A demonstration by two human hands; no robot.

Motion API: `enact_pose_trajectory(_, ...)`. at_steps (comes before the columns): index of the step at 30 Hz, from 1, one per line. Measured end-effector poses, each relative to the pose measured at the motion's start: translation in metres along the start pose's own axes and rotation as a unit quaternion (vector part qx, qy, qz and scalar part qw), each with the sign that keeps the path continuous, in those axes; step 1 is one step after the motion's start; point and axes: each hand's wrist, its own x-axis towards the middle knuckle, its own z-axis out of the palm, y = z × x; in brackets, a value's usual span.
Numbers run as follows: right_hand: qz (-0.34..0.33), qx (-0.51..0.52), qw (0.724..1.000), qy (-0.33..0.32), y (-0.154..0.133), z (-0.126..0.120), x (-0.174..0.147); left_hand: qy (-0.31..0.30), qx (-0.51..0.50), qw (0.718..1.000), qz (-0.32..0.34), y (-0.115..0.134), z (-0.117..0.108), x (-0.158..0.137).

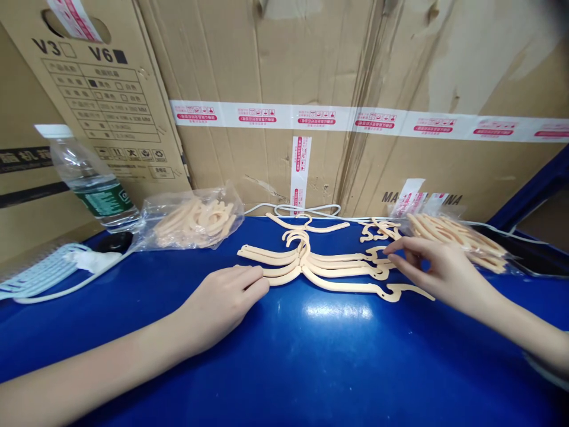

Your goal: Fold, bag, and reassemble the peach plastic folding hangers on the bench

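Several cream plastic clothes hangers [338, 286] lie stacked in the middle of the blue table, their hooks pointing away from me. My left hand [229, 299] is closed around the left arm end of the nearest hanger, hiding that tip. At the stack's right side, my right hand [438, 270] has thumb and forefinger nearly together at a small curved hanger piece [377, 255]. Similar curved pieces join the right arm ends of the nearer hangers. Behind the stack lies a separate hanger [322, 228], and to its right a small pile of loose curved pieces [377, 230].
A clear bag of cream pieces [195, 222] lies back left, another bag of hanger parts [457, 240] back right. A water bottle [95, 184], a black mouse [114, 242] and a pale blue keyboard [44, 273] stand left. Cardboard boxes [249, 166] and a white cable [262, 206] line the back.
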Motion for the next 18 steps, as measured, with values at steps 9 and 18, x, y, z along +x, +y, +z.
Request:
enact_pose_trajectory(9,0.0,-0.008,1.0,-0.003,0.0038,0.0023,-0.0017,-0.008,0.0,1.0,-0.003,-0.0005,0.0002,-0.0012)
enact_pose_trajectory(18,-0.006,-0.023,1.0,0.017,0.0016,-0.0046,-0.0006,-0.007,0.023,1.0,0.01,-0.0003,-0.0001,0.0008)
